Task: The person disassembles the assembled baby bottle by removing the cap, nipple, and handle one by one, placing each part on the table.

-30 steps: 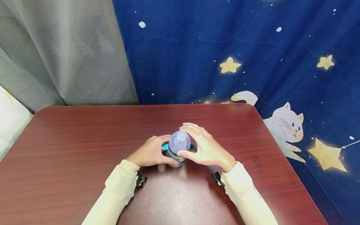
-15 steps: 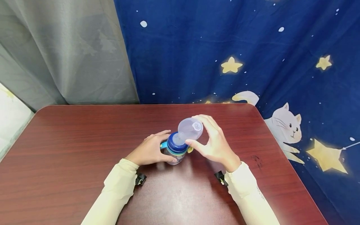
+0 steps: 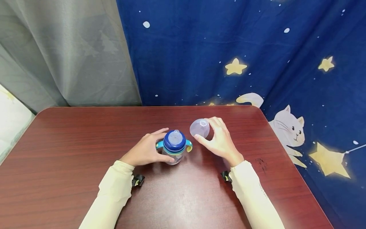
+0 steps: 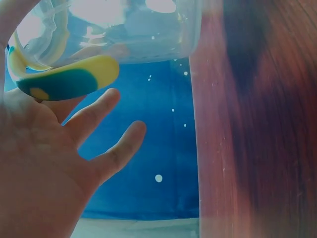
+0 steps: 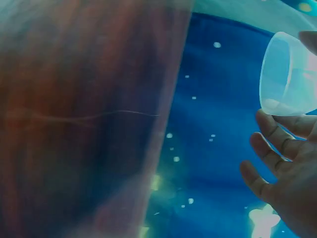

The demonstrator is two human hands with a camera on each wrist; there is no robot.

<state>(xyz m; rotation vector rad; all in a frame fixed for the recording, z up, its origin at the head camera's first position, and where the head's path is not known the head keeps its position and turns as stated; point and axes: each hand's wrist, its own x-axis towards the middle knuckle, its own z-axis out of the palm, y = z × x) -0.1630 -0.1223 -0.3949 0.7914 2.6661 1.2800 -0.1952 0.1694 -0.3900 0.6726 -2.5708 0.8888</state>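
A clear baby bottle [image 3: 174,147] with a dark blue collar and a pale spout stands upright near the middle of the table. Two light blue and yellow handles stick out from its sides. My left hand [image 3: 146,149] grips the bottle from the left, thumb in front and fingers behind. The left wrist view shows one handle [image 4: 69,82] close to the palm, with the lower fingers spread off the bottle. To the right, my right hand [image 3: 220,140] pinches a translucent domed cap [image 3: 199,128] between thumb and fingers. Its hollow open end [image 5: 277,74] shows in the right wrist view.
The brown wooden table [image 3: 85,152] reaches to a rounded far edge. Behind it hang a grey curtain [image 3: 74,54] and a blue curtain [image 3: 186,54] with stars and a white cat. Black wrist mounts [image 3: 138,180] sit under both wrists.
The cap sat over the bottle's top a second ago; my right hand has lifted it off and carried it right. My left hand has shifted the bottle slightly left, and its spout is now exposed.
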